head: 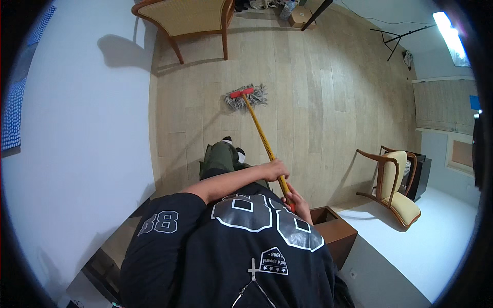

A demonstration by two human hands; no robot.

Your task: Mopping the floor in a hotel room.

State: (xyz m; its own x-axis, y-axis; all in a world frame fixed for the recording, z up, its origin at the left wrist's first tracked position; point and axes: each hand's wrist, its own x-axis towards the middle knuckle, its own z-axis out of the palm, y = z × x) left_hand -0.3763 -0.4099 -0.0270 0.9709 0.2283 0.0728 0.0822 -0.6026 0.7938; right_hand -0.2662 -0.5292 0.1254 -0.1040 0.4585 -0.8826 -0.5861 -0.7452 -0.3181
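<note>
A string mop (245, 96) with a red head clamp and grey strands rests on the wood-plank floor ahead of my feet. Its yellow-brown handle (262, 134) slants down and right towards my body. My left hand (274, 170) is closed around the handle, with my forearm crossing in front of my torso. Lower down, near the handle's red end cap, my right hand (298, 203) grips the pole beside my shirt; part of its fingers is hidden.
A cane-backed wooden armchair (185, 17) stands by the left wall. Another chair with cream upholstery (394, 175) is at the right, beside a black box-like object (421, 175). A brown wooden cabinet (337, 231) is close by my right side. A cardboard box (302, 17) lies at the far end.
</note>
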